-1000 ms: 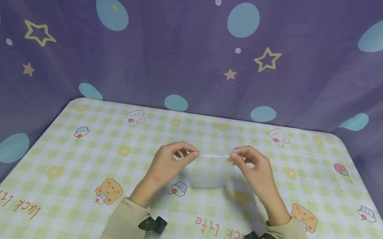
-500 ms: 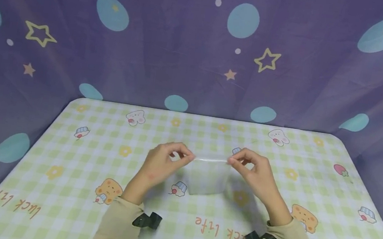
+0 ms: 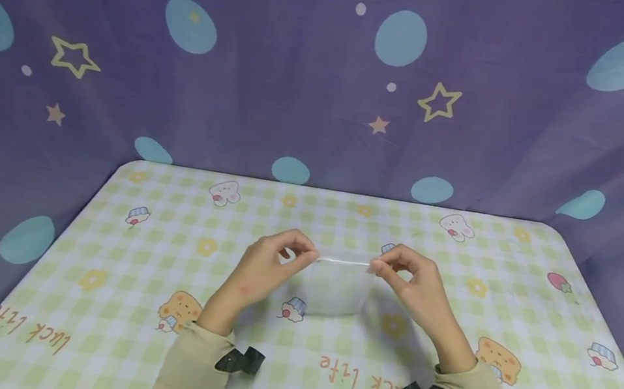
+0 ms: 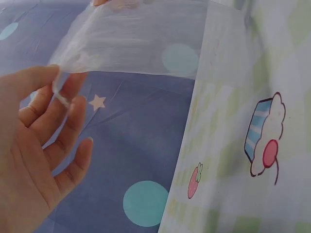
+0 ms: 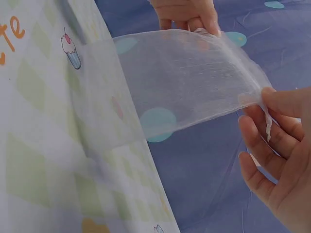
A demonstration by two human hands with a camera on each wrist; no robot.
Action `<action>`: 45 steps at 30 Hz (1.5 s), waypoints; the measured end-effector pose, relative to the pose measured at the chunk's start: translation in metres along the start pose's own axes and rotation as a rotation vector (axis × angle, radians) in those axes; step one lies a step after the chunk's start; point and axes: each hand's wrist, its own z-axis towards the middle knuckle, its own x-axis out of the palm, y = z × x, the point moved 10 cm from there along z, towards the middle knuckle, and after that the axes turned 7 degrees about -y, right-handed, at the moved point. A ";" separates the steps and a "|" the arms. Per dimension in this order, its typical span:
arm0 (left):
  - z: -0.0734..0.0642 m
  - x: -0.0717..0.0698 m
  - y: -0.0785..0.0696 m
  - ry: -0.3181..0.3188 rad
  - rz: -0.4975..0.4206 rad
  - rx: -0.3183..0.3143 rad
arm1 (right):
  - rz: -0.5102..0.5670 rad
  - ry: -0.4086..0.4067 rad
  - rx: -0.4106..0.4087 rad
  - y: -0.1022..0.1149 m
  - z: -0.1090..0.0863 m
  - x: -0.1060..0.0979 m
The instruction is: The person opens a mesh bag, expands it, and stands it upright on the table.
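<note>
A sheer white organza drawstring bag (image 3: pixel 337 293) hangs over the middle of the table, its top edge stretched level between both hands. My left hand (image 3: pixel 265 270) pinches the bag's left top corner between thumb and index finger. At the right top corner, my right hand (image 3: pixel 420 291) pinches it the same way. In the right wrist view the gathered top shows, and a short white cord end (image 5: pixel 268 127) dangles by the right fingers. A similar cord (image 4: pixel 59 93) hangs at the left hand in the left wrist view. The bag looks flat, and the table pattern shows through it.
The table (image 3: pixel 149 265) wears a green-and-white checked cloth printed with cupcakes, flowers and bears. Behind it hangs a purple curtain (image 3: pixel 279 85) with stars and blue ovals. Dark camera mounts (image 3: pixel 243 361) sit on both sleeves.
Both hands have come slightly nearer the front, the left one also a little leftward. The bag moved with them and now hangs lower in the head view.
</note>
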 end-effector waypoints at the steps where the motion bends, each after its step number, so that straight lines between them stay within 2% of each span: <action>1: 0.000 0.000 0.000 -0.002 -0.009 0.000 | 0.007 -0.003 0.005 0.000 0.000 0.000; 4: 0.000 0.001 -0.001 -0.002 -0.024 0.004 | 0.029 -0.011 0.024 -0.002 0.000 0.001; 10: 0.002 0.003 -0.004 -0.015 -0.004 0.027 | 0.056 -0.028 0.010 0.002 0.000 0.000; 21: -0.001 -0.005 -0.003 -0.171 -0.017 0.001 | 0.026 -0.011 0.028 -0.001 -0.004 0.003; 26: 0.000 -0.008 -0.002 -0.201 -0.031 -0.009 | 0.007 -0.010 0.047 -0.003 -0.003 0.004; 29: 0.001 -0.005 -0.002 -0.187 -0.071 -0.017 | 0.000 -0.032 0.034 -0.003 -0.002 0.003; 32: 0.000 0.004 0.001 -0.125 -0.104 -0.050 | 0.035 -0.087 0.016 -0.002 -0.001 0.000; 35: -0.002 0.013 0.005 -0.042 -0.106 -0.103 | 0.124 -0.146 0.039 -0.003 -0.001 -0.006; 38: -0.003 0.018 0.009 -0.014 -0.083 -0.129 | 0.221 -0.179 0.092 -0.007 -0.001 -0.009; 41: -0.002 0.015 0.009 -0.071 -0.072 -0.121 | 0.286 -0.171 0.126 -0.009 -0.001 -0.007; 45: 0.001 0.006 0.007 -0.172 -0.081 -0.092 | 0.285 -0.113 0.121 -0.008 0.000 0.001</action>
